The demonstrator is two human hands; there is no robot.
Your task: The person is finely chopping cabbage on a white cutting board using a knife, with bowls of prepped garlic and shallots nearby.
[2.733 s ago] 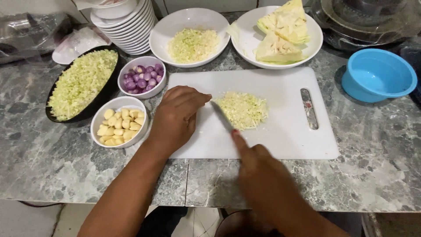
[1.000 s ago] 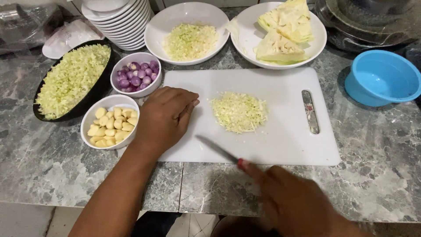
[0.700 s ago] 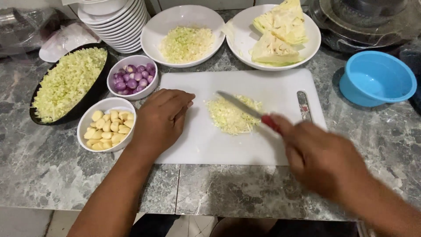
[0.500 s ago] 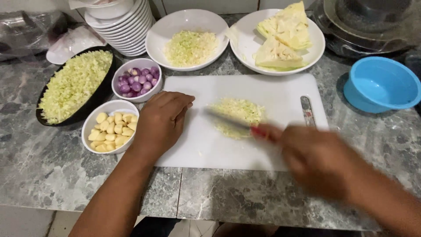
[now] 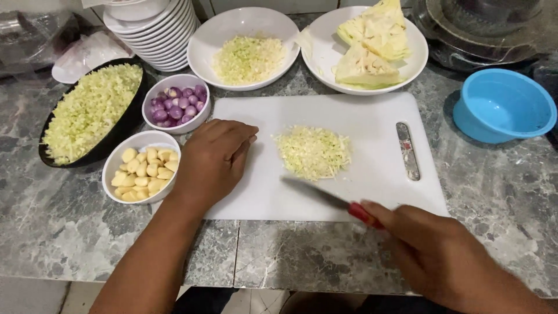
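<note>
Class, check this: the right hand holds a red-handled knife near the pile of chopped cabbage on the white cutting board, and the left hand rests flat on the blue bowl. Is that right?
One detail is wrong. In the head view the left hand rests on the white cutting board, not the blue bowl, which sits untouched to the right. The right hand does hold the red-handled knife near the chopped cabbage.

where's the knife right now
In the head view the knife is in the right hand, its blade lying low over the near edge of the white cutting board, just in front of the chopped cabbage pile.
</note>
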